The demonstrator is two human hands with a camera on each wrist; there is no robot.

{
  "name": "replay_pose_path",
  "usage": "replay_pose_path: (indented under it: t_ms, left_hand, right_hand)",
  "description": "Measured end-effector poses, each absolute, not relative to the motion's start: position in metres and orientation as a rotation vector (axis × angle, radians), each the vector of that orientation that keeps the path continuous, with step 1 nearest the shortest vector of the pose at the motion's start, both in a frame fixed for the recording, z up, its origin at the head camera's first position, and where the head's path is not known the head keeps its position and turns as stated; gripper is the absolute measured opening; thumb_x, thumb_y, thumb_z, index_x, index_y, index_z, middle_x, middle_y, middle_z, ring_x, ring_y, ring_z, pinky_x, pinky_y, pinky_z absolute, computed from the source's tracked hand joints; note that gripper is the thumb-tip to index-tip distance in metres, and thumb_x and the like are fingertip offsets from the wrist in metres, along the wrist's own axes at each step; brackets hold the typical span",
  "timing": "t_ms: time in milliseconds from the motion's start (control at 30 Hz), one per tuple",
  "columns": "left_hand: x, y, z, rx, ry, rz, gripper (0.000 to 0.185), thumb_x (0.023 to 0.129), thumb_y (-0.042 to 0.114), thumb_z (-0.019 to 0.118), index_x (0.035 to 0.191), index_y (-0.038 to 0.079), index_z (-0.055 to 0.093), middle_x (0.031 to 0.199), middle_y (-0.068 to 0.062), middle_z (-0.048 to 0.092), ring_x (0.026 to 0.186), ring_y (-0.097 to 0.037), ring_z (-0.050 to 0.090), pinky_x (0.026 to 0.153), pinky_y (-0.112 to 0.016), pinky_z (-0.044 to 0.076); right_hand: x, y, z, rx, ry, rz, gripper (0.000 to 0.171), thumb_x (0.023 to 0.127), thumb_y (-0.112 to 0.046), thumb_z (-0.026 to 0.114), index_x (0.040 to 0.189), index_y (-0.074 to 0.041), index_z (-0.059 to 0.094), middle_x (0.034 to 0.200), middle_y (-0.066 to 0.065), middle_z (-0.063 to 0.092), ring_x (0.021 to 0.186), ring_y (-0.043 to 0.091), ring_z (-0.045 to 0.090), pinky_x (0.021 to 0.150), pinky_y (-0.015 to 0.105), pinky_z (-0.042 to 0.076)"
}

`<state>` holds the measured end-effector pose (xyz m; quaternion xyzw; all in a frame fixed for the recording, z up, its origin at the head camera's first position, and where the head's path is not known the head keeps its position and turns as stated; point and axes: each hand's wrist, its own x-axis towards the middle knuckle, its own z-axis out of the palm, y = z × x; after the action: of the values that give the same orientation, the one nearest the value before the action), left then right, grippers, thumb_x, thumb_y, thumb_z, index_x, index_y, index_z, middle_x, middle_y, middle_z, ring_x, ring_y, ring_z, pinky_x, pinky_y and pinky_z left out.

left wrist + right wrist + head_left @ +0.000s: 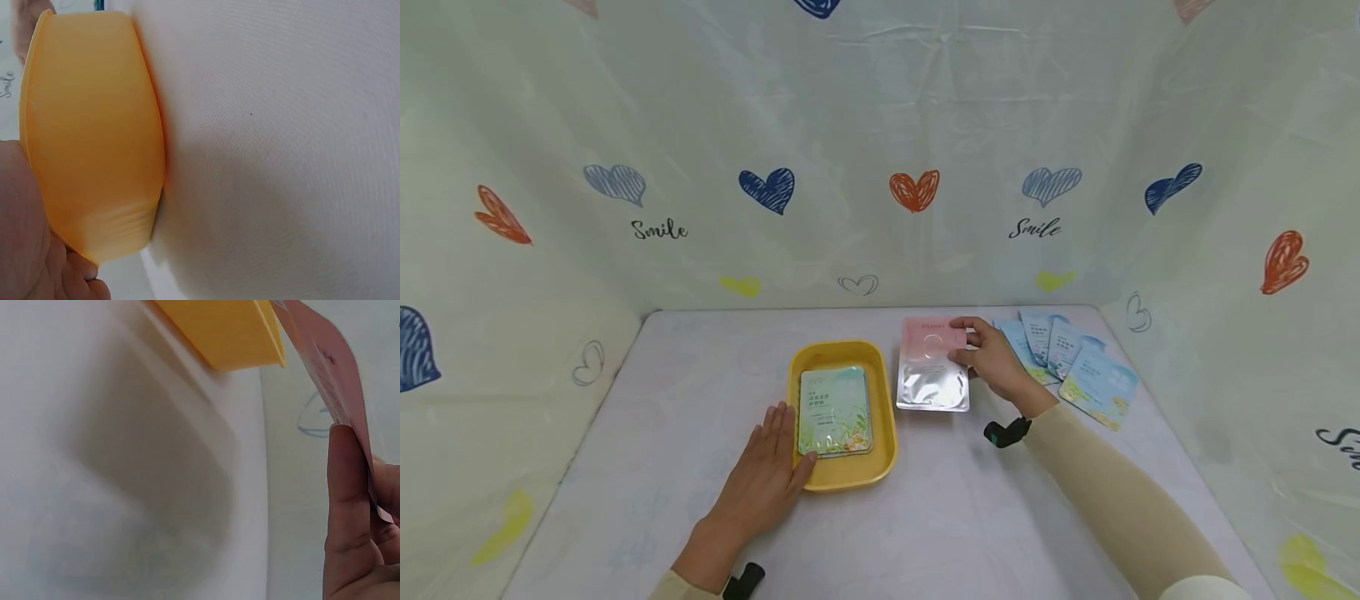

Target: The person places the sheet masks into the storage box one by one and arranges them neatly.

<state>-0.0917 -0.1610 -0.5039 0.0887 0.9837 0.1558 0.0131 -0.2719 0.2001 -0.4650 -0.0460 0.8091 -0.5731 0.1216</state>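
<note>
My right hand (988, 357) pinches a pink and silver sachet (932, 367) by its right edge, between thumb and fingers. In the right wrist view the pink packet (340, 369) stands edge-on above the white cloth, clear of it. A yellow tray (886, 450) sits to the left of the sachet. Inside it lie green leafy-print sachets (835, 412), seemingly stacked. My left hand (765, 471) rests against the tray's left side, fingers straight, thumb over the near-left rim. In the left wrist view that hand touches the yellow tray's rim; part of it is out of frame.
Several light blue sachets (1097, 387) lie fanned out on the right side of the white-covered table (655, 433), beyond my right forearm. A pale curtain (850, 108) printed with hearts and "Smile" hangs behind the table and at both sides.
</note>
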Motion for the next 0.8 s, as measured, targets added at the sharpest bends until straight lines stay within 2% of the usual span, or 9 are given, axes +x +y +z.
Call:
replay_pose_path:
  t_ms: [400, 800]
  left_hand:
    - [-0.092, -0.162, -0.502, 0.282, 3.065, 0.506, 0.083, 0.110, 0.043, 0.052, 0.164, -0.010, 0.017, 0.171, -0.029, 0.021, 0.161, -0.043, 0.019, 0.128, -0.061, 0.025]
    - [-0.091, -0.162, -0.501, 0.287, 3.076, 0.506, 0.082, 0.110, 0.043, 0.052, 0.163, -0.011, 0.020, 0.170, -0.030, 0.023, 0.161, -0.044, 0.021, 0.128, -0.062, 0.025]
  right_hand:
    - [-0.268, 0.175, -0.455, -0.129, 2.298, -1.720, 0.054, 0.100, -0.005, 0.070, 0.150, -0.015, 0.051, 0.141, 0.018, 0.065, 0.096, 0.028, 0.072, 0.071, 0.037, 0.065]
    - [-0.259, 0.136, -0.452, -0.254, 2.221, -1.709, 0.052, 0.099, -0.003, 0.069, 0.148, -0.013, 0.052, 0.136, 0.018, 0.068, 0.087, 0.025, 0.072, 0.066, 0.034, 0.064]
